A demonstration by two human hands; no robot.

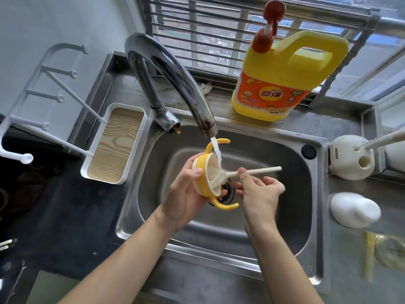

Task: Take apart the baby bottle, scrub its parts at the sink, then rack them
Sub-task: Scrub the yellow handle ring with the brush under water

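Note:
Over the steel sink [274,216], my left hand [186,196] grips a yellow bottle collar with two curved handles [202,183], its open side turned right. My right hand [258,194] pinches the cream handle of a bottle brush [252,171]; the white bristles are pushed into the collar's opening. Water runs from the chrome tap [175,80] onto the collar and bristles. A white drying rack with pegs and a wood-pattern tray [116,145] stands left of the sink.
A yellow detergent jug with a red pump [282,77] stands behind the sink by the window. On the right counter sit a white brush holder [350,159], a white rounded part [355,212] and a blurred clear piece [390,251]. Dark counter lies at left.

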